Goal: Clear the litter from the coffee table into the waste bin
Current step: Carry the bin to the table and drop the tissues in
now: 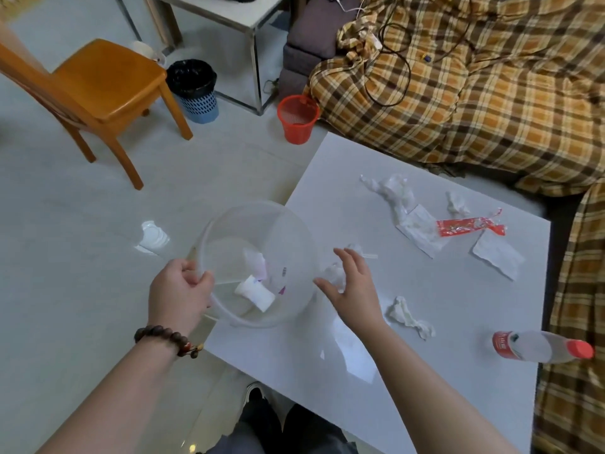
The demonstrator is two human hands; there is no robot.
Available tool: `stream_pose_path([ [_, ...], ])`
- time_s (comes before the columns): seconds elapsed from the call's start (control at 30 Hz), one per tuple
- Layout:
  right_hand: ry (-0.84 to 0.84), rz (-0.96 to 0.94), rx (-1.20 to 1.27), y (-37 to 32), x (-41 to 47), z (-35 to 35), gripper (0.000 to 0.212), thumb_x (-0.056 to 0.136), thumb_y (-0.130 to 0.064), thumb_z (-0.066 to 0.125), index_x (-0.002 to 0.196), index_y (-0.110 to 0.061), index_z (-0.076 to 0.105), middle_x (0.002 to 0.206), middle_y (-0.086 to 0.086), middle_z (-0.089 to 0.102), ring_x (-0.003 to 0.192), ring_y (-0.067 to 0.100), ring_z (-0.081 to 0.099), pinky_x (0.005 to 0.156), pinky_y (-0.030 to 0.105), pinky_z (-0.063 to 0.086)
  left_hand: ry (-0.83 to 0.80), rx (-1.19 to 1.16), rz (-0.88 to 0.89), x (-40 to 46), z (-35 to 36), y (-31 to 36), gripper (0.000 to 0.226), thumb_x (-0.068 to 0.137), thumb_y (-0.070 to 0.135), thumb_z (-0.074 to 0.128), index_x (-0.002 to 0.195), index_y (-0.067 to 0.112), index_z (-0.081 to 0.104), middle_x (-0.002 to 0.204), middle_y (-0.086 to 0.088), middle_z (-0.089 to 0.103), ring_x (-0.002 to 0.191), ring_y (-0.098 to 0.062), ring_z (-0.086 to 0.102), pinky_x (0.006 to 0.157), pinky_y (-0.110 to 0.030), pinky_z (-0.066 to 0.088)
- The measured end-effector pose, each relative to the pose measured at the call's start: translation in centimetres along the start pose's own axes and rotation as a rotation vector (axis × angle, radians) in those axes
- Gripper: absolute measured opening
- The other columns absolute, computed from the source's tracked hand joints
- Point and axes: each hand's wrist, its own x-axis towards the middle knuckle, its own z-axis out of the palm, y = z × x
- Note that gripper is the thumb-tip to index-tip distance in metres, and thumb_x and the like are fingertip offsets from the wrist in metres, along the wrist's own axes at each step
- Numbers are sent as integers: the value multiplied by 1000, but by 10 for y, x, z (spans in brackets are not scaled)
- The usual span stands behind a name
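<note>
a clear round plastic waste bin (262, 263) sits mid-frame, tilted at the white coffee table (425, 322) edge, holding white wrappers (254, 292); crumpled white tissues (394, 191), a red plastic wrapper (468, 226) and a lying clear bottle (543, 350) litter the table at right

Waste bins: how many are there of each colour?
Red mesh plastic bin: 1
Blue plastic bin with black liner: 1
Clear round plastic bin, held by the left hand: 1
Total: 3
</note>
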Motion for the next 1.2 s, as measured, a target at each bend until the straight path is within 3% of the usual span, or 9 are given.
stream_pose_path([
  [0.13,-163,201,-181,82,31,8,72,82,-41,67,142,-21,33,155,7,23,143,25,19,113,40,29,51,-23,-51,9,12,-6,20,85,16,69,102,11,59,73,-1,62,61,-27,70,76,-53,59],
  [0.23,-227,153,-316,118,62,28,72,82,-36,67,143,-22,32,157,8,19,146,26,12,117,41,22,79,-24,-43,17,22,-16,21,84,23,71,99,17,59,65,5,63,53,-21,69,74,-56,58],
  [0.33,-297,114,-399,139,91,47,69,85,-30,61,145,-26,28,159,5,15,147,24,7,118,39,20,86,-52,-43,26,31,-29,22,73,46,70,89,34,61,65,20,64,45,-4,63,71,-54,59],
  [0.43,-354,133,-406,150,105,59,61,86,-21,58,142,-22,32,152,8,29,140,28,25,106,40,38,87,-67,-67,31,37,-36,22,65,59,67,85,51,60,63,21,62,46,-3,63,69,-52,60],
  [0.5,-341,150,-384,152,108,63,47,86,-17,55,132,-18,43,132,8,47,123,29,43,88,40,48,93,-70,-71,32,39,-35,19,65,59,67,82,54,60,64,18,63,47,-7,65,68,-52,60],
  [0.67,-259,162,-315,142,104,51,21,81,-8,51,102,-10,57,100,9,55,95,31,55,69,37,48,115,-27,-57,32,44,-25,15,81,32,73,88,31,60,73,-1,64,48,-16,67,69,-53,60],
  [0.83,-2,103,-79,98,84,8,24,83,-8,56,106,-14,62,104,4,61,94,26,57,73,32,44,102,13,-32,30,48,-6,26,87,18,69,107,6,58,73,-3,60,58,-26,68,71,-46,57],
  [0.97,146,-25,62,38,60,-26,26,80,-8,61,104,-20,63,102,-3,63,85,18,57,72,24,39,49,4,-21,23,48,10,28,87,19,68,109,4,59,71,-2,58,63,-31,69,69,-41,55],
  [1.2,73,-212,75,-59,34,-13,29,78,-9,64,107,-14,64,106,6,65,93,26,62,80,33,49,-48,-61,14,9,49,31,21,85,14,69,102,5,59,69,-1,51,73,-33,65,75,-53,58],
])
